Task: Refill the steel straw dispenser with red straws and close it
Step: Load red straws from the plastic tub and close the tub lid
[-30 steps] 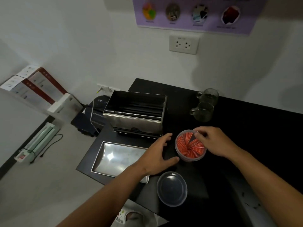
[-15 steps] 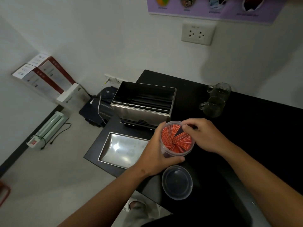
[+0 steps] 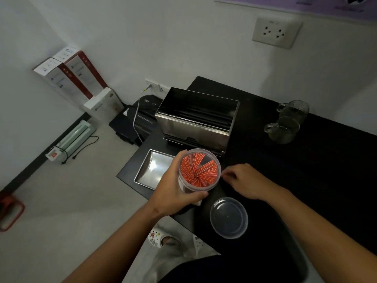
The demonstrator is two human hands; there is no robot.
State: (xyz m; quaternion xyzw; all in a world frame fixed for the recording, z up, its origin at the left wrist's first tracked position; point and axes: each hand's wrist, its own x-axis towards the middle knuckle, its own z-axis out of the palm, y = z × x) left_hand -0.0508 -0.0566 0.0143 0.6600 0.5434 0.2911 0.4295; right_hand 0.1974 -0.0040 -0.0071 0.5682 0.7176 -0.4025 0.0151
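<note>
Left hand fingers clamped round tub of red straws, open dispenser just above in frame, right hand fingers loosely curled beside.

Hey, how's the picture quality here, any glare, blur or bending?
Head view: glare on the steel lid; right hand slightly motion-blurred; wide-angle bending tilts the wall outlet; black table is too dark for detail.

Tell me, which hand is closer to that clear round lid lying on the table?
The right hand. It hovers just behind the lid, empty. The left hand is off to the lid's left, wrapped around the tub of red straws.
</note>
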